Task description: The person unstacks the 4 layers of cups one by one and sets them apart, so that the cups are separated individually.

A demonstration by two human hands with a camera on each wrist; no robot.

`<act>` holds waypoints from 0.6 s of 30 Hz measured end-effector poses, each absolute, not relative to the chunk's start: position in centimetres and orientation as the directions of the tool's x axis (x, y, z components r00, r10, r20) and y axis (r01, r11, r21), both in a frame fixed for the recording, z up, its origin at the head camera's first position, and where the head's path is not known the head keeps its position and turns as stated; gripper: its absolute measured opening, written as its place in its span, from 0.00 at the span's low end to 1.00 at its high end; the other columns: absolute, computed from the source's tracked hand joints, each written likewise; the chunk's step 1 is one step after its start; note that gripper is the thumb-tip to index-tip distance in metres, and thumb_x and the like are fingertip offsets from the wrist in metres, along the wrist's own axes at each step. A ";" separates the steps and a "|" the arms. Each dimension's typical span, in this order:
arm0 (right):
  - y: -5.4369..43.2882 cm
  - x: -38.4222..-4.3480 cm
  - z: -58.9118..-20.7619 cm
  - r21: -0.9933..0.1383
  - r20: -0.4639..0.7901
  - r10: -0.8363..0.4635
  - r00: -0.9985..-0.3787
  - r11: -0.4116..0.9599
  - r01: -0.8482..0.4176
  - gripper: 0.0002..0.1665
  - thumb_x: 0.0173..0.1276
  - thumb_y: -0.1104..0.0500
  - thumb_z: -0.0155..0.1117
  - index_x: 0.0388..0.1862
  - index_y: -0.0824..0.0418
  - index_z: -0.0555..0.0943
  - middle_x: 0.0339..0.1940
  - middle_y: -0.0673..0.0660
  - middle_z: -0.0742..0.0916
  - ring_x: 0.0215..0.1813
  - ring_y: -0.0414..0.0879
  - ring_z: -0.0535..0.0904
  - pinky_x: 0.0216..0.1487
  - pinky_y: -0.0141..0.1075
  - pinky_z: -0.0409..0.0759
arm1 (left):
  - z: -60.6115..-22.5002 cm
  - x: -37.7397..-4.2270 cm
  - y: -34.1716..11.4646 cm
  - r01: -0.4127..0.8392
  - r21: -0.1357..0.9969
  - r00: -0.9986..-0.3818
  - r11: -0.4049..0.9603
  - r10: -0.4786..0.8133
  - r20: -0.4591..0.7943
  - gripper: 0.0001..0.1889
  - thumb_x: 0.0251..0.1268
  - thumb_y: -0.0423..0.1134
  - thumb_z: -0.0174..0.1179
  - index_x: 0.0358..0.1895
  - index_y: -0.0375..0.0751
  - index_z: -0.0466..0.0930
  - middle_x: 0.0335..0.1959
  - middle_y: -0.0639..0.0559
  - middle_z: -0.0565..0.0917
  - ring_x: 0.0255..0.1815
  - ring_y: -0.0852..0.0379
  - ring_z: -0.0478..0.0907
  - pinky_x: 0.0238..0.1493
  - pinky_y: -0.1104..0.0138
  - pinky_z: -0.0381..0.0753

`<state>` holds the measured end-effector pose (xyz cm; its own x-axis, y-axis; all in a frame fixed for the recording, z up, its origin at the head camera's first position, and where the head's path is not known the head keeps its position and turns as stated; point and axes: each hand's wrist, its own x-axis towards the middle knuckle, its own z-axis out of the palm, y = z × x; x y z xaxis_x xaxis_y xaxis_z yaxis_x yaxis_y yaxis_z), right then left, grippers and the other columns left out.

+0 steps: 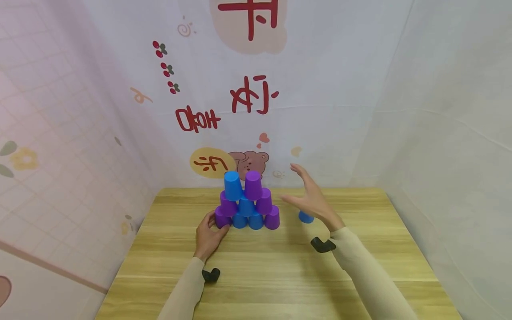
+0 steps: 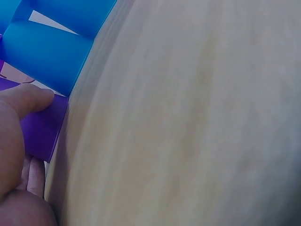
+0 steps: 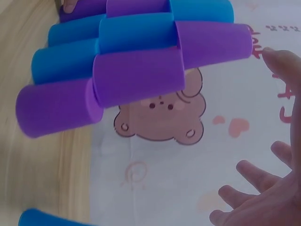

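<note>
A stack of upside-down cups rises in three rows in the head view. The bottom row has a purple cup (image 1: 272, 218) at its right end and blue cups in its middle. Above come two purple cups with a blue cup (image 1: 246, 207) between them, then a top blue cup (image 1: 233, 186) beside a top purple cup (image 1: 253, 186). My left hand (image 1: 208, 238) holds the bottom-left purple cup (image 2: 44, 127) between thumb and fingers. To the right of the stack, my right hand (image 1: 314, 200) is raised, fingers spread, touching nothing. Partly behind it stands a lone blue cup (image 1: 306, 217).
The wooden table (image 1: 256, 275) carries everything. A white printed curtain (image 1: 328, 89) hangs behind it, with more cloth at both sides. Each sleeve has a black strap piece (image 1: 323, 245) at the wrist.
</note>
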<state>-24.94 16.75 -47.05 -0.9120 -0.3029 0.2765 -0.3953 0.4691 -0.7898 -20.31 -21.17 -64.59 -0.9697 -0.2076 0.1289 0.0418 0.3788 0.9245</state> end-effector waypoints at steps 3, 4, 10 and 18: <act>15.9 -25.1 -46.7 -0.796 0.273 -0.312 -0.910 0.458 -0.396 0.61 0.71 0.42 0.83 0.93 0.29 0.55 0.95 0.49 0.65 0.96 0.58 0.57 0.91 0.78 0.57 | -64.6 -20.3 -21.2 0.035 0.926 -0.971 0.376 -0.207 0.120 0.38 0.66 0.37 0.82 0.78 0.41 0.77 0.76 0.37 0.85 0.76 0.35 0.85 0.83 0.42 0.82; 15.6 -25.1 -46.6 -0.800 0.272 -0.313 -0.910 0.453 -0.394 0.61 0.71 0.42 0.83 0.93 0.28 0.55 0.95 0.50 0.65 0.97 0.58 0.57 0.91 0.77 0.57 | -64.6 -20.4 -21.3 0.034 0.926 -0.972 0.377 -0.204 0.119 0.38 0.66 0.36 0.82 0.79 0.41 0.77 0.76 0.37 0.85 0.76 0.35 0.85 0.83 0.42 0.82; 13.3 -25.2 -46.0 -0.822 0.260 -0.326 -0.909 0.419 -0.385 0.61 0.70 0.36 0.83 0.93 0.29 0.56 0.95 0.47 0.66 0.96 0.57 0.57 0.92 0.77 0.56 | -64.6 -20.4 -21.2 0.035 0.924 -0.970 0.381 -0.208 0.122 0.39 0.66 0.36 0.82 0.79 0.41 0.76 0.76 0.36 0.85 0.76 0.35 0.85 0.83 0.41 0.81; 10.6 -25.3 -45.7 -0.834 0.254 -0.341 -0.905 0.397 -0.384 0.60 0.70 0.33 0.81 0.92 0.29 0.57 0.94 0.49 0.68 0.95 0.58 0.60 0.89 0.76 0.62 | -64.5 -20.4 -20.9 0.051 0.914 -0.965 0.401 -0.216 0.148 0.39 0.65 0.34 0.82 0.79 0.39 0.77 0.76 0.35 0.85 0.75 0.34 0.86 0.81 0.41 0.83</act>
<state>-25.33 10.58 -45.74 -0.9048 -0.3413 0.2545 -0.3841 0.3969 -0.8336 -20.39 -20.94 -64.52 -0.9650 -0.2162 0.1485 0.0508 0.4014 0.9145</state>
